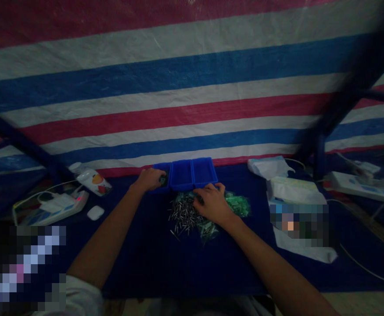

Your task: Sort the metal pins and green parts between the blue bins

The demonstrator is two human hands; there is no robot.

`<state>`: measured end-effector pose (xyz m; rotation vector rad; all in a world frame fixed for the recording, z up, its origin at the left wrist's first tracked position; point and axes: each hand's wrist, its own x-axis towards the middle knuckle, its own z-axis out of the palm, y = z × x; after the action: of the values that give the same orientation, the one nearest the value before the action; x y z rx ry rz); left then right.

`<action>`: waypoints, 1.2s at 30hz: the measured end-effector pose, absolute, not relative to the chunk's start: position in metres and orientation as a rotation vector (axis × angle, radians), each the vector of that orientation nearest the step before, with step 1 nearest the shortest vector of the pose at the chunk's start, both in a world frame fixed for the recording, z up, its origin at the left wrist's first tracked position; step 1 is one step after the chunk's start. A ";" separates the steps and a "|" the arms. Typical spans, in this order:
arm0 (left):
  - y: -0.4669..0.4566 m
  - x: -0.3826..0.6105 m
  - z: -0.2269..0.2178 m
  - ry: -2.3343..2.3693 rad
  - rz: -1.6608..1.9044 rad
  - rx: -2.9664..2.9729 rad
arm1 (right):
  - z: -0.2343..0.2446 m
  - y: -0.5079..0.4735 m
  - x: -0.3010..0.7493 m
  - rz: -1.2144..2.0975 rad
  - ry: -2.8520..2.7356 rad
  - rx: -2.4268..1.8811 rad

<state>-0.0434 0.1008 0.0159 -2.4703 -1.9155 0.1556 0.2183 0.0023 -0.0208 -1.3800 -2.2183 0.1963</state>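
Observation:
My left hand (149, 180) is at the left compartment of a blue plastic tray (182, 174), its fingers curled inward. Beside its fingertips is a small dark greenish thing; whether the fingers grip it I cannot make out. My right hand (214, 204) reaches over a heap of thin metal pins or screws (183, 215), thumb and fingers bent toward each other. A dark spot shows between them, too dim to name. Small clear packets with green contents (239, 205) lie beside and partly under the right hand. The tray's middle and right compartments look bare.
To the left are a bottle (95, 181), a power strip (56, 208) with plugs, and a white earbud-type case (95, 213). On the right lie a tissue pack (293, 191), white wrapping (270, 166) and another power strip (363, 186) with cables. Striped sheeting (192, 105) hangs behind the dark blue table.

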 end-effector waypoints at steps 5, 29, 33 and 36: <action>0.107 -0.037 0.017 -1.875 0.127 -2.525 | -0.021 0.005 0.221 0.156 -2.200 -1.297; -0.006 0.019 0.022 -1.783 -1.029 -2.988 | -0.022 0.005 0.203 0.592 -1.717 -0.875; 0.005 0.015 0.015 -1.684 -1.180 -2.893 | -0.027 0.003 0.198 0.659 -1.663 -0.891; 0.006 0.019 0.013 -1.573 -1.308 -2.811 | -0.028 0.003 0.197 0.663 -1.679 -0.880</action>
<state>0.0191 0.0063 0.0132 -2.8109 -1.5732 -1.3081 0.1974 0.0033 -0.0277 -0.8801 -1.6794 0.6632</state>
